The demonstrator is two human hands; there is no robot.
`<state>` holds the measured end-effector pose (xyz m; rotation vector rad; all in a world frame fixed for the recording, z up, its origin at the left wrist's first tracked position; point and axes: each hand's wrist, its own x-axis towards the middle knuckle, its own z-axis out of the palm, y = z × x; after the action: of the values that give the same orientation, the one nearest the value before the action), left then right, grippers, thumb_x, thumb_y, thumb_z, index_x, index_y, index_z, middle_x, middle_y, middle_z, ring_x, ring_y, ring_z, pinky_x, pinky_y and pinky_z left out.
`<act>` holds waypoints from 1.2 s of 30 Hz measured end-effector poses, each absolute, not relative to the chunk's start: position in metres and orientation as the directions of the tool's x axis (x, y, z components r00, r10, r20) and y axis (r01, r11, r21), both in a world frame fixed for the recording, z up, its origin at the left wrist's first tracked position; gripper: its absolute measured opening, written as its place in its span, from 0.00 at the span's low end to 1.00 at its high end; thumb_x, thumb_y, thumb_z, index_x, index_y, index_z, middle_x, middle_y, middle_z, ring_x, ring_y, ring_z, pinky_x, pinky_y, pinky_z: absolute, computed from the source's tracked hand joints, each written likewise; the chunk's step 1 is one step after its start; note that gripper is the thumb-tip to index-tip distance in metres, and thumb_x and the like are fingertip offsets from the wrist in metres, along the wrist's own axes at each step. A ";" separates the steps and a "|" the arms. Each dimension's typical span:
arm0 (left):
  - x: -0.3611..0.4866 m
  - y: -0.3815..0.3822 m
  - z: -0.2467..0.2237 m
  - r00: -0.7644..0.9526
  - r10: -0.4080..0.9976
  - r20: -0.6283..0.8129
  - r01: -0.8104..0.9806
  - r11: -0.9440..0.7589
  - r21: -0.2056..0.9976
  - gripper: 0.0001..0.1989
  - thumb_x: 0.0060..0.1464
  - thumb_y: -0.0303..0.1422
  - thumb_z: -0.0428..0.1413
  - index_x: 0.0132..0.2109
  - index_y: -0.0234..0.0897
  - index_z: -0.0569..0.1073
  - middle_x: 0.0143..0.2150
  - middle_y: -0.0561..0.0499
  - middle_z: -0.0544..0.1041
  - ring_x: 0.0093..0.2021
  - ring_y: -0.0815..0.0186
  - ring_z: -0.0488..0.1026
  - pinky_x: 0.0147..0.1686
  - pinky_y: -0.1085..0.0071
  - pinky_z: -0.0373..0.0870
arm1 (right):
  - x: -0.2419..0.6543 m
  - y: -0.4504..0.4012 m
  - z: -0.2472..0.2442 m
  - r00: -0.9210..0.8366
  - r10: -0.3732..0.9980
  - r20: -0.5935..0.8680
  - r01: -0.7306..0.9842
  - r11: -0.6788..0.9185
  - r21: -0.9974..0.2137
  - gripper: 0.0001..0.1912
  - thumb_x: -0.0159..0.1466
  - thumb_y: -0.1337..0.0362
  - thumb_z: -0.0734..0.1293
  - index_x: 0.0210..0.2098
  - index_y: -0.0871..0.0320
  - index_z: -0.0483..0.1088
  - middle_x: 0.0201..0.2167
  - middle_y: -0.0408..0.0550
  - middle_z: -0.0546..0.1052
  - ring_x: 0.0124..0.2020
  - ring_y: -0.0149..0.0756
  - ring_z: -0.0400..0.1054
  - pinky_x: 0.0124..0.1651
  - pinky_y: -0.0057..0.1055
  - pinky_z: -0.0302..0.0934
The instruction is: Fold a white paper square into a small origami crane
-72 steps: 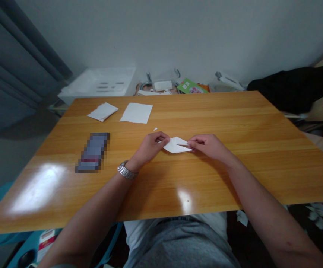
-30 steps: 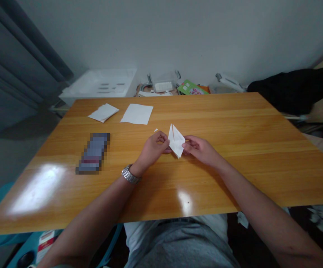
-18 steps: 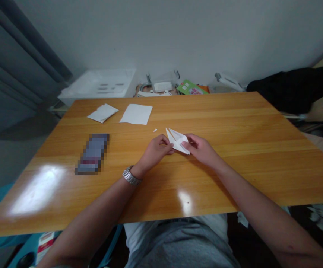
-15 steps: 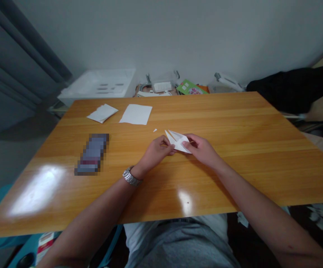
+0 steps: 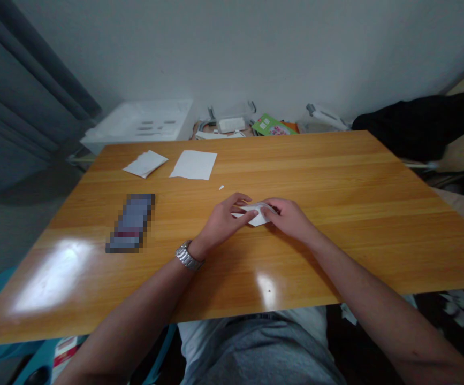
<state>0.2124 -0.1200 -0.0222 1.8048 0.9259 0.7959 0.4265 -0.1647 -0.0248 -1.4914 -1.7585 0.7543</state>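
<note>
A small piece of folded white paper [image 5: 259, 218] is held just above the wooden table, between my two hands. My right hand [image 5: 290, 216] pinches its right end, thumb in front and fingers behind. My left hand [image 5: 227, 216], with a metal watch [image 5: 189, 255] on its wrist, has its thumb pressed on the paper's left part. The other left fingers curve loosely around the far side, and a paper point shows between them. Part of the paper is covered by both hands. A tiny white scrap [image 5: 221, 187] lies beyond my left hand.
On the wooden table [image 5: 316, 171] lie a square white sheet [image 5: 194, 164], a folded white paper piece [image 5: 145, 163] and a blurred-out phone-like object [image 5: 131, 222]. Past the far edge are a white tub [image 5: 135, 120], a green booklet [image 5: 272, 125] and black cloth [image 5: 412, 125].
The folded paper has tilted, and its two points, which stuck out to the upper left, now sit behind my left hand. My left fingers have opened and reached over it.
</note>
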 end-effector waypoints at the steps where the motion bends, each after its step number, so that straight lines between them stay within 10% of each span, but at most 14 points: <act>1: 0.212 -0.121 -0.022 0.518 0.844 0.139 0.256 -0.308 0.916 0.18 0.61 0.43 0.62 0.52 0.38 0.74 0.48 0.46 0.80 0.46 0.62 0.80 0.44 0.69 0.79 | 0.426 -0.165 -0.024 -0.098 0.985 0.144 0.585 0.174 -0.792 0.11 0.68 0.63 0.64 0.42 0.57 0.80 0.39 0.49 0.83 0.38 0.40 0.76 0.41 0.32 0.65; 36: 0.222 -0.131 -0.017 0.515 0.842 0.160 0.334 -0.369 0.867 0.08 0.65 0.37 0.56 0.44 0.38 0.75 0.42 0.48 0.83 0.42 0.62 0.81 0.41 0.70 0.76 | 0.415 -0.164 -0.020 -0.028 0.976 0.216 0.679 0.177 -0.713 0.08 0.67 0.64 0.67 0.35 0.56 0.79 0.36 0.50 0.82 0.37 0.40 0.75 0.41 0.33 0.62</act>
<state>0.2218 -0.1306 -0.0173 1.9320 0.9645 0.7789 0.4153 -0.1645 -0.0203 -1.5684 -1.7750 0.5553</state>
